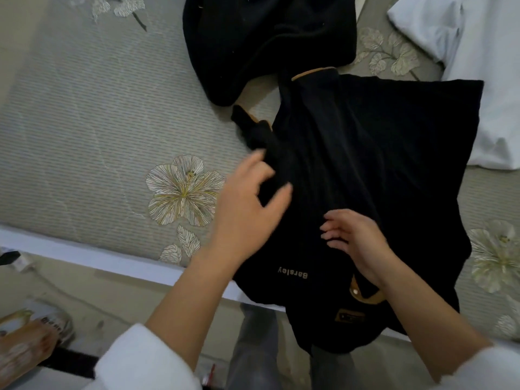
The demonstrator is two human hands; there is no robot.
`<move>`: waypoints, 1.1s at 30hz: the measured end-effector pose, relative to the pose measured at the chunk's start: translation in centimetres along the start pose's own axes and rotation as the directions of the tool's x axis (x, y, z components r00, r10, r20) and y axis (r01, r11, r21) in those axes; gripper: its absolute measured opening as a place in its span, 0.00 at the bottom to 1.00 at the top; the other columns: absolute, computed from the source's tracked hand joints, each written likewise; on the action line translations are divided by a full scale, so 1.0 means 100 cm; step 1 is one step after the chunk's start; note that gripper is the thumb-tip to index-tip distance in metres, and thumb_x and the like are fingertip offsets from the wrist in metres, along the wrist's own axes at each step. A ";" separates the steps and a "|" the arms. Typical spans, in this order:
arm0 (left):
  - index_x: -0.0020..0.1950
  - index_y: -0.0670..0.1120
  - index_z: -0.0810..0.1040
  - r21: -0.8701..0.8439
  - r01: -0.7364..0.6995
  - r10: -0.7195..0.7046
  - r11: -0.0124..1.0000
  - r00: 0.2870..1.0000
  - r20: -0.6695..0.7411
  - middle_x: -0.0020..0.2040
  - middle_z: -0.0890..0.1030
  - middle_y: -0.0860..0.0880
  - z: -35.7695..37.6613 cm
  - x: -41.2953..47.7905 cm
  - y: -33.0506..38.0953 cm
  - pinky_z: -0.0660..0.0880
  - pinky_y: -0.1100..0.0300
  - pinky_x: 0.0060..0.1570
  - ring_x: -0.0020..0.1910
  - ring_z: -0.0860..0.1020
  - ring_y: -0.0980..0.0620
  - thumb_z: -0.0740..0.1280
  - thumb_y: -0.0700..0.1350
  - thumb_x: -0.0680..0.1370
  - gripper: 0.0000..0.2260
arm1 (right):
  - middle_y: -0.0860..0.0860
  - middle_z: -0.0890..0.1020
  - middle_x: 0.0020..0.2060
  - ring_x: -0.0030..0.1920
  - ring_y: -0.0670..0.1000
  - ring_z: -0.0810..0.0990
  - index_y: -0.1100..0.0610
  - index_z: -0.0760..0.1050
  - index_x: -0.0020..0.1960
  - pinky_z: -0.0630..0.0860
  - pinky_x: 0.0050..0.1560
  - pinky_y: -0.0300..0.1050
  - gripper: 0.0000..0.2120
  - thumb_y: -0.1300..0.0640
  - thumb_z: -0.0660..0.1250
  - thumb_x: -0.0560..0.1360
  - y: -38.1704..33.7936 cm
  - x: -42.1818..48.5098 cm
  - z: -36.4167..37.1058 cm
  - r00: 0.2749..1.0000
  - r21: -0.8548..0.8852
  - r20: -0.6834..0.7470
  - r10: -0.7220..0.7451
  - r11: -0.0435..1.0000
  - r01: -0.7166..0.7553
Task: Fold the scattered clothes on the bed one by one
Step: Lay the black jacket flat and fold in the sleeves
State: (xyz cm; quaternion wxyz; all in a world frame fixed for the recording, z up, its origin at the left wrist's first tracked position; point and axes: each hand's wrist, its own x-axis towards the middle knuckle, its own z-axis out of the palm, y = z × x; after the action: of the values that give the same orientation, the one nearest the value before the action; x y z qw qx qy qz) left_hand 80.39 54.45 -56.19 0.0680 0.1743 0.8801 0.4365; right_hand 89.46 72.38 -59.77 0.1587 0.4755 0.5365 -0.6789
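Observation:
A black shirt (365, 170) with tan collar trim and a tan "Barsley" print lies spread on the bed, its collar end hanging over the near edge. My left hand (247, 204) hovers at the shirt's left side near a bunched sleeve, fingers spread and blurred, holding nothing that I can see. Over the shirt's middle, my right hand (351, 237) has its fingers loosely curled above the fabric. A second black garment (267, 40) lies crumpled farther back. A white garment (478, 66) lies at the far right.
The bed (98, 122) has a grey-green floral mat and a white front edge (112, 257). Below it, on the floor at the lower left, are a brown patterned object (25, 339) and small clutter. My grey trouser legs (253, 347) stand against the bed.

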 end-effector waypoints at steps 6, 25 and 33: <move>0.69 0.52 0.69 0.205 -0.022 -0.087 0.979 0.858 0.506 0.75 0.62 0.50 0.036 -0.039 -0.007 0.63 0.51 0.70 0.73 0.60 0.49 0.68 0.52 0.73 0.25 | 0.56 0.84 0.46 0.46 0.52 0.82 0.56 0.79 0.47 0.78 0.48 0.46 0.07 0.59 0.62 0.78 -0.013 0.007 -0.020 0.941 -0.092 -0.317 -0.122 0.991 0.097; 0.56 0.46 0.66 0.473 0.277 -0.459 0.837 0.825 0.329 0.43 0.78 0.44 0.012 -0.083 -0.047 0.68 0.54 0.37 0.44 0.78 0.41 0.65 0.37 0.70 0.16 | 0.57 0.79 0.39 0.33 0.54 0.82 0.63 0.72 0.50 0.79 0.37 0.44 0.06 0.65 0.61 0.73 -0.113 0.024 0.051 0.974 0.297 0.014 -0.227 0.931 0.213; 0.43 0.48 0.72 0.507 0.330 -0.514 0.796 0.810 0.280 0.39 0.80 0.46 -0.003 -0.083 -0.044 0.67 0.57 0.34 0.44 0.79 0.41 0.67 0.51 0.72 0.08 | 0.51 0.77 0.34 0.30 0.46 0.75 0.56 0.74 0.39 0.69 0.33 0.40 0.05 0.64 0.65 0.70 -0.121 0.030 0.012 0.915 0.211 -0.246 -0.319 0.904 0.372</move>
State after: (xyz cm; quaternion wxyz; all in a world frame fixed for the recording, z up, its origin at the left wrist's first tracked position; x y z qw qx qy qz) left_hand 86.92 48.77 -59.80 0.3053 0.0657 0.9372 0.1555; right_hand 78.64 76.72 -55.25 -0.0830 0.4564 0.5350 -0.7061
